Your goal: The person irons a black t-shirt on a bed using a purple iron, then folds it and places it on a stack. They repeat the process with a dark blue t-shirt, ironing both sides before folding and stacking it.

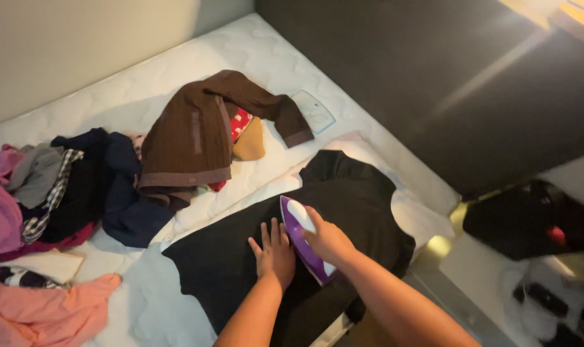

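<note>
So the right hand (328, 241) was wrapped around the handle of a purple and white iron (305, 238), fingers closed on it, and the iron sat flat on a black garment (350, 193) spread over a white mattress (176, 83). The iron's pointed tip aimed toward about 11 o'clock. The left hand (274, 252) lay just beside the iron at its 9 o'clock, palm down and fingers stretched out flat, pressing on the black fabric and not holding anything. The two hands were pretty much side by side, with the iron's edge right up against the left fingers, though I couldn't tell if they actually touched.

The black garment ran from about the middle of the view down to the 6 o'clock edge, under both forearms. At 11 o'clock from the hands, a brown ribbed sweater (192, 135) was draped in a heap, with something red and patterned (240, 123) and a mustard-coloured piece (250, 144) poking out from under it. Over at 9 o'clock there was a jumble of clothes (73, 186), dark blue, black, checked and pink. A peach-coloured garment (47, 308) lay down at 8 o'clock. Off at 3 o'clock, well apart from the mattress, a dark bag (530, 218) sat on the floor.
</note>
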